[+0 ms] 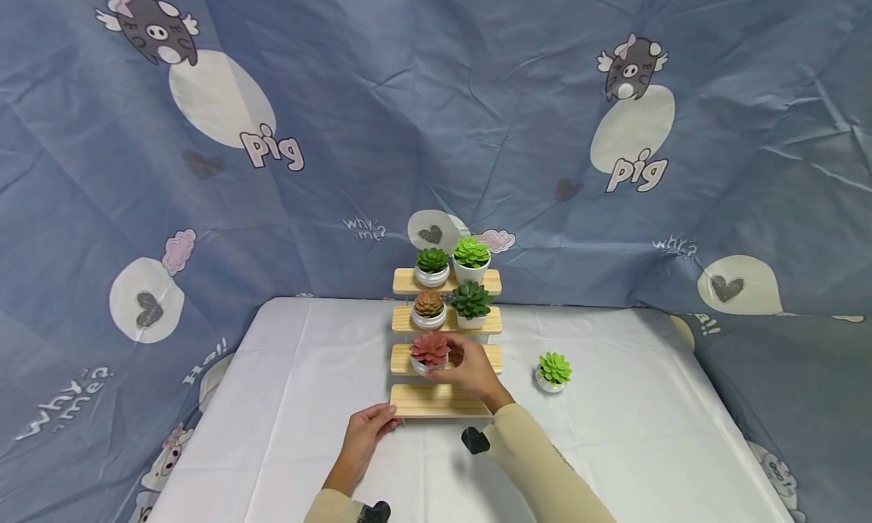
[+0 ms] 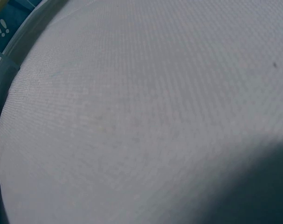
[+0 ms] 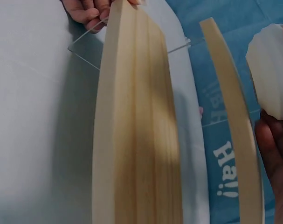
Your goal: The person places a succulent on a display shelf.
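My right hand (image 1: 471, 368) holds a white pot (image 3: 270, 72) with a red artificial succulent (image 1: 430, 348), thumb and fingers about its sides. The pot is at the left part of the stand's second-lowest board (image 1: 487, 356); whether it touches the wood I cannot tell. My left hand (image 1: 368, 430) grips the left end of the lowest board (image 1: 439, 400), thumb on top and fingers lower down. In the right wrist view that board (image 3: 141, 116) runs through the middle, with the left hand's fingers (image 3: 92, 14) at its far end. The left wrist view shows mostly white cloth.
A brown succulent (image 1: 429, 303) and a dark green one (image 1: 471, 300) stand on the board above. On the top board are a green succulent (image 1: 432, 260) and a bright green one (image 1: 471, 252). Another bright green succulent (image 1: 555, 368) stands on the white tablecloth (image 1: 320, 372), right of the stand.
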`<state>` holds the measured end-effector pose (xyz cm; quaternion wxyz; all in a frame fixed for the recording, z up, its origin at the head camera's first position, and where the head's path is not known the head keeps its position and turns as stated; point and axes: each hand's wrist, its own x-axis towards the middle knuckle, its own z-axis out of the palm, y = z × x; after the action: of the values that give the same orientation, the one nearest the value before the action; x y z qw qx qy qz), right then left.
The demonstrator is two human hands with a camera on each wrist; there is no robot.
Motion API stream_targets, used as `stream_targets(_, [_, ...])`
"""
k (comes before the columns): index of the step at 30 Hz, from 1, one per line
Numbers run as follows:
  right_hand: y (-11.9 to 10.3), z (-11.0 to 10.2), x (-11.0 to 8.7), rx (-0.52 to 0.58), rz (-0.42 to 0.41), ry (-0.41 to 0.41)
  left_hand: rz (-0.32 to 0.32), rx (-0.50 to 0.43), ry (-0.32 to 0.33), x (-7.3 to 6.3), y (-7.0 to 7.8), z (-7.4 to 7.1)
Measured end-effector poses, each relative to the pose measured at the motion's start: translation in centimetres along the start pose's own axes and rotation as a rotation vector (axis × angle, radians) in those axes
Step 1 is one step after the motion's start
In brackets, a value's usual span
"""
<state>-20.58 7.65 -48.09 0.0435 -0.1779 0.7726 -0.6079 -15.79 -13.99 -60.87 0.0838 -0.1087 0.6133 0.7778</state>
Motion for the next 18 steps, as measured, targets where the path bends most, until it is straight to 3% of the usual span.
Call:
stream_targets(8, [3.3,1.2,1.2,-0.047,-0.016,0.063,-0.015,-0.022,-0.006,0.2,0.0,0.0])
stream_targets(18, [3.1,1.7,1.4,-0.076,0.02,0.046,-0.027,-0.012,0.001,0.3,-0.1,-0.1])
